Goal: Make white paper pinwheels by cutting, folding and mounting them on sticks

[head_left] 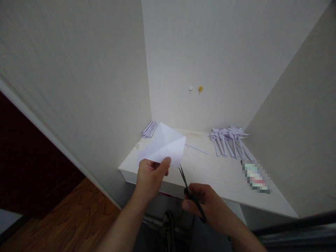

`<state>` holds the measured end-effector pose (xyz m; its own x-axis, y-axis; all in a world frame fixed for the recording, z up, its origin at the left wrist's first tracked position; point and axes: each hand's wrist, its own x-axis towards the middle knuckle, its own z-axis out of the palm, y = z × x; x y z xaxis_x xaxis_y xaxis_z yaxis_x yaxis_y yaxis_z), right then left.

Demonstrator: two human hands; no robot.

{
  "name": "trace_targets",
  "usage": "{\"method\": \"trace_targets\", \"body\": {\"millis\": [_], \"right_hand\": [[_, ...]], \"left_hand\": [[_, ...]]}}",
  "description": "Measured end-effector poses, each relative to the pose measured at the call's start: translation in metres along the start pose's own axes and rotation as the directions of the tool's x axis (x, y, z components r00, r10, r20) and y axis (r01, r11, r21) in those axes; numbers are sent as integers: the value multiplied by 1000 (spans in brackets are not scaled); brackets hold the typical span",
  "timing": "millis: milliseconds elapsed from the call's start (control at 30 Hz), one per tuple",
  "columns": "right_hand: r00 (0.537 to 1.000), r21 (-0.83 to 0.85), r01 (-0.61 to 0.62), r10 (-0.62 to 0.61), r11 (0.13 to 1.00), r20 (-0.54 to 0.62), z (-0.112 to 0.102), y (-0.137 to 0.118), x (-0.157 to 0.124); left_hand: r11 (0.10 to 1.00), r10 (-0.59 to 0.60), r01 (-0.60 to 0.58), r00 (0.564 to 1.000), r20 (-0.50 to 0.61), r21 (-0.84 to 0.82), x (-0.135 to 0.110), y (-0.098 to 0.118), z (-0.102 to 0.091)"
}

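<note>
White paper sheet with straight crease lines: raised over the front left part of the white table, near edge in the left hand. Left fingers closed on it, thumb on top, the others partly hidden beneath.

Right hand: fingers curled around the handles of black scissors, just beyond the table's front edge. Blade tips slightly parted, pointing up toward the sheet's near right corner, apart from it. Whether fingers pass through both loops: cannot tell.

Thin white paper rod: lies on the table, right of the sheet. Bundle of slim white paper rolls: back left corner. Group of white folded-paper pinwheels on paper sticks: back right. Nearer than these, at the right side, a flat, pixelated item; details unreadable.
</note>
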<state>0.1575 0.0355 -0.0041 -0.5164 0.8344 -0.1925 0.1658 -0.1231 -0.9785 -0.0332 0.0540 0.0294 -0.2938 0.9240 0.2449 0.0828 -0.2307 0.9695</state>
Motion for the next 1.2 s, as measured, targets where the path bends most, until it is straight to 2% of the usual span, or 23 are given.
{"method": "trace_targets", "body": {"millis": [267,533,1200], "right_hand": [[1000,-6,-10,10,1000,23,3,-7,0],[1000,-8,-10,11,1000,19,2,-1,3],[999,6,13,-13,1000,52,3,-6,-2]], "left_hand": [[999,-39,40,998,44,-9,-4,-3,2],[996,-83,84,995,48,-26,-5,-7,4],[995,-84,88,993,78,-51,-7,-11,3]]}}
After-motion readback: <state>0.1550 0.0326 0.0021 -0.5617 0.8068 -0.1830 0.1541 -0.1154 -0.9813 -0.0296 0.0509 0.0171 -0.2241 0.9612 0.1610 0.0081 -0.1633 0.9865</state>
